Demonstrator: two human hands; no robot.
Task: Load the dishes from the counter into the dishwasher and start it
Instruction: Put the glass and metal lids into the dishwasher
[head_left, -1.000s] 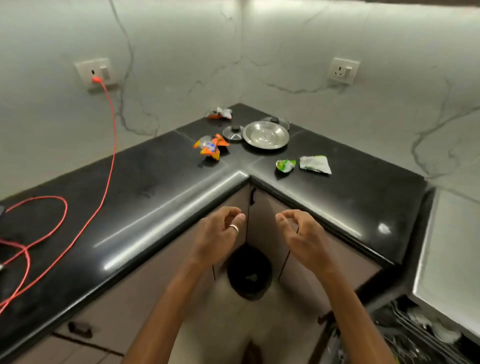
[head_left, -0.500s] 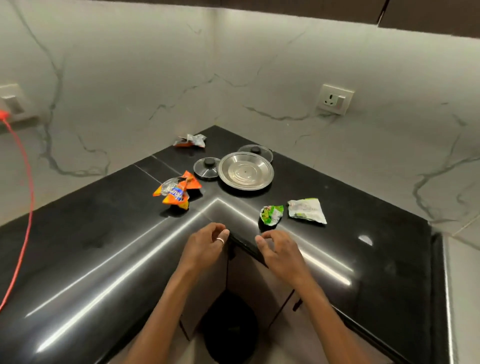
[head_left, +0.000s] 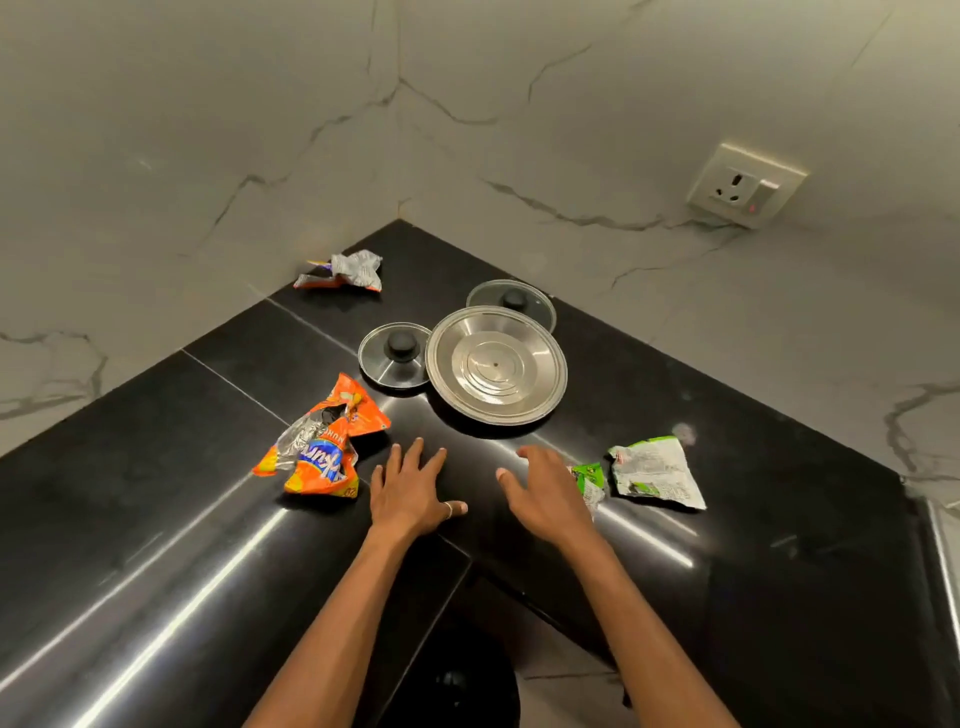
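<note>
Fingers spread and holding nothing, the left hand and right hand sit just below the mid-frame steel plate on the black counter; it looks light, rigid and slick, best pinched by its raised rim.

Both hands, left and right, have reached forward over the counter, fingers uncurled.
</note>
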